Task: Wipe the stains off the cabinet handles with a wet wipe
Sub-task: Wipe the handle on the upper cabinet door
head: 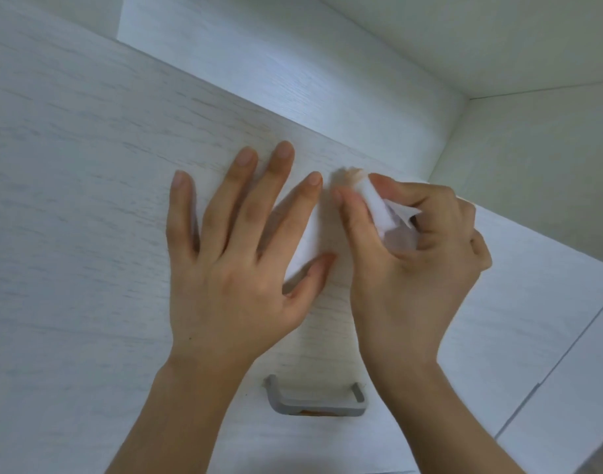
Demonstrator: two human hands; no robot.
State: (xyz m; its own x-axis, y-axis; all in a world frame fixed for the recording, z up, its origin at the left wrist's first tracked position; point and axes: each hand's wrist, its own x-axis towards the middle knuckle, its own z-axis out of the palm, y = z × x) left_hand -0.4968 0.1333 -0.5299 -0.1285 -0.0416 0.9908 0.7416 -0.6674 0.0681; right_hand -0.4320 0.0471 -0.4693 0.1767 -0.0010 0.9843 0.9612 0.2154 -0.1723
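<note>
Though seen from below at a steep angle, showing one pale, wood-grained white cabinet door (88, 200), one grey squared metal bar handle (315, 403), one rolled white wet wipe (378, 206) and two bare hands. Left of the handle and above it, left hand (238, 268) laid flat against the door, four fingers spread wide and thumb held out to the side, holding nothing. Under that hand's thumb and forefinger, a brighter white patch on the door, too blurred to identify. Low on the door, handle standing free of both hands, between the two forearms, with a small orange-brown stain on its lower front edge. Above and right of the handle, right hand (419, 254) curled, thumb and fingers pinching the wipe, a loose corner sticking out toward the knuckles. Wipe's far tip tinged orange, pressed to or just off the door near its upper edge; contact not clear. Further right, plain white wall and ceiling (498, 46).
</note>
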